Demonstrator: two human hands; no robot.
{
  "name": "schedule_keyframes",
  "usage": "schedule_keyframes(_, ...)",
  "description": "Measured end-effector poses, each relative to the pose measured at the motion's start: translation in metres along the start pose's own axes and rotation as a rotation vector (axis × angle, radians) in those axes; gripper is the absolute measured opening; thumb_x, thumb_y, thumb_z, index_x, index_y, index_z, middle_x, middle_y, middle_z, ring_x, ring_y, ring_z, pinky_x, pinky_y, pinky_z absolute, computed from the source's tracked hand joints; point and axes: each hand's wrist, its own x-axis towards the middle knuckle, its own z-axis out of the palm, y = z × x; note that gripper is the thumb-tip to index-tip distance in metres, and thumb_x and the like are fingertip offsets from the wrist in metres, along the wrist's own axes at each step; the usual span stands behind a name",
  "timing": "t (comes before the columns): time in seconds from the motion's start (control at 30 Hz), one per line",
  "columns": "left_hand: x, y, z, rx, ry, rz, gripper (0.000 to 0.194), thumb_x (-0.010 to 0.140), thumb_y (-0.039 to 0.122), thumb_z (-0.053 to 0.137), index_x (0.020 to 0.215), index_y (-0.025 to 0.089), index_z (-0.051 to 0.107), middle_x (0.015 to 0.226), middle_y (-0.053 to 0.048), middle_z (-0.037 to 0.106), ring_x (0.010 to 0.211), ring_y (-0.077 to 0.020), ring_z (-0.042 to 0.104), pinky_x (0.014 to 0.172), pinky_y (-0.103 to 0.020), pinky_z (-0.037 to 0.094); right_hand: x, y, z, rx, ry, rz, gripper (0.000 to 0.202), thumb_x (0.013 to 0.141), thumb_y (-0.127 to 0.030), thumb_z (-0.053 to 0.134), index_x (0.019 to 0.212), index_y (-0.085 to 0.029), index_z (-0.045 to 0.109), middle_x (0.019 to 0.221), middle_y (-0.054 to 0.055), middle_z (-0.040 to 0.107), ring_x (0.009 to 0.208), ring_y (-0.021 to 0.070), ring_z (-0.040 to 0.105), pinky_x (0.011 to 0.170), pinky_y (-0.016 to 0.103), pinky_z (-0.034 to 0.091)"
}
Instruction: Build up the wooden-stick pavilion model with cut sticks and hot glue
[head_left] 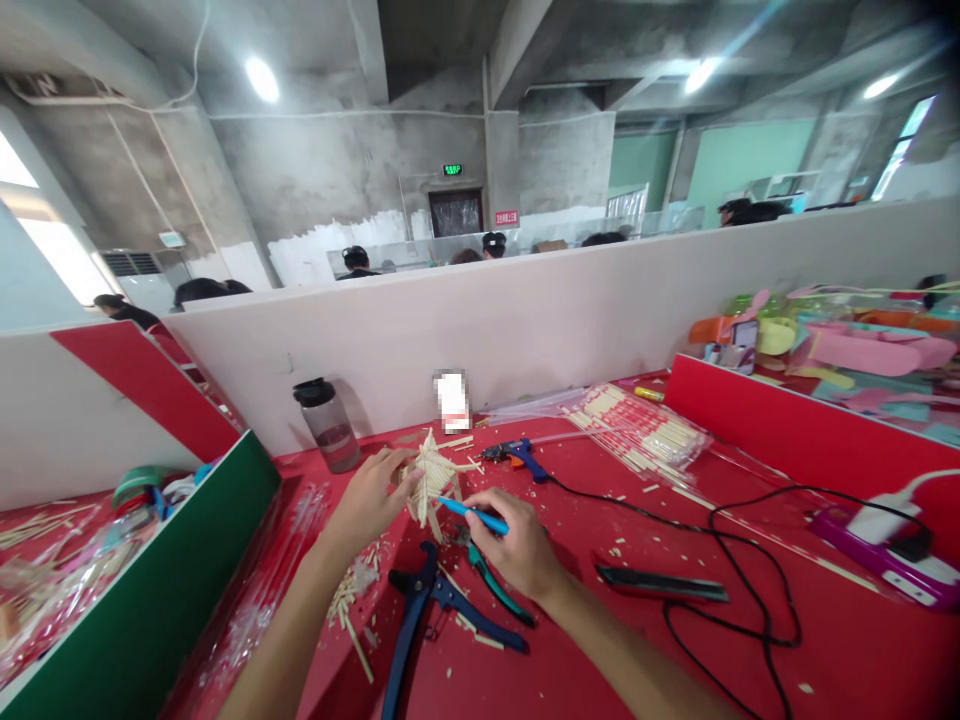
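Note:
A small model built of pale wooden sticks (431, 478), with a peaked roof-like top, stands on the red table. The fingers of my left hand (369, 500) close on its left side; some fingertips are hidden behind it. In my right hand (517, 545) is a slim blue pen-like tool (489, 519), its tip at the front of the model. Whether the tip touches the sticks I cannot tell. Below the hands lie green-handled pliers (501, 590) and a large dark blue cutter (411, 615). A blue glue gun (525, 460) rests beyond my right hand.
A water bottle (330, 425) and a phone-like upright object (453, 402) stand by the white partition (525, 310). Bundled sticks (637, 430) lie at the back right. A black utility knife (664, 583), looping cable (769, 610) and purple power strip (892, 560) occupy the right.

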Motion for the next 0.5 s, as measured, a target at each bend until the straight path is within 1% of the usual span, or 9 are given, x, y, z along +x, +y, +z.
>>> schedule_keyframes(0.17,-0.0001,-0.0008,0.0005,0.004,-0.024,-0.012,0.045,0.098,0.050,0.044,0.119,0.017,0.065,0.111,-0.013,0.070,0.099,-0.0265,0.065,0.087,-0.038,0.051,-0.0008,0.0015,0.0006,0.012,0.018,-0.001,0.010,0.092,-0.021,0.057,0.096,-0.021,0.066,0.091,0.004,0.072,0.084,0.0185,0.067,0.077,0.030,0.053)
schedule_keyframes(0.3,0.0000,-0.0016,0.0017,-0.016,-0.010,-0.013,0.044,0.097,0.050,0.046,0.117,0.018,0.067,0.109,-0.012,0.070,0.097,-0.0260,0.066,0.085,-0.037,0.051,-0.0008,0.0031,0.0016,0.007,0.019,-0.002,0.010,0.092,-0.021,0.057,0.097,-0.021,0.066,0.091,0.004,0.072,0.084,0.0188,0.067,0.078,0.031,0.053)
schedule_keyframes(0.5,0.0002,-0.0024,0.0021,-0.018,-0.009,-0.013,0.045,0.097,0.051,0.046,0.119,0.018,0.067,0.112,-0.013,0.070,0.101,-0.0271,0.065,0.089,-0.039,0.050,-0.0004,0.0026,0.0011,-0.005,0.019,0.001,0.010,0.092,-0.021,0.057,0.096,-0.021,0.066,0.092,0.004,0.072,0.084,0.0192,0.067,0.077,0.031,0.053)
